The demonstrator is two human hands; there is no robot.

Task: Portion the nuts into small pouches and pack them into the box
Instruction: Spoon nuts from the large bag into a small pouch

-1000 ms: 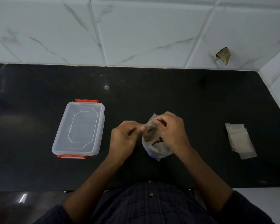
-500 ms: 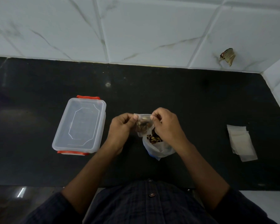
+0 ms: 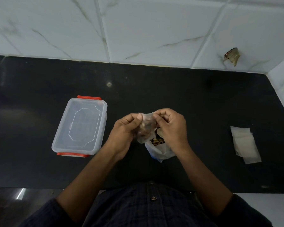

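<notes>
A small clear pouch [image 3: 146, 126] with nuts inside hangs between my hands above the black counter. My left hand [image 3: 125, 130] pinches its top left edge. My right hand [image 3: 170, 126] pinches its top right edge. Just below sits an open white plastic bag [image 3: 161, 149] of nuts, partly hidden by my right hand. The clear plastic box [image 3: 79, 126] with red clips lies to the left, its lid on. Several empty pouches [image 3: 244, 143] lie stacked at the right.
The black counter [image 3: 154, 89] ends at a white tiled wall behind and a white wall at the right. A torn scrap [image 3: 233, 56] sticks to the tiles at upper right.
Both hands have lifted the small pouch up out of the white bag and now hold it by its top edge. The view has shifted slightly.
</notes>
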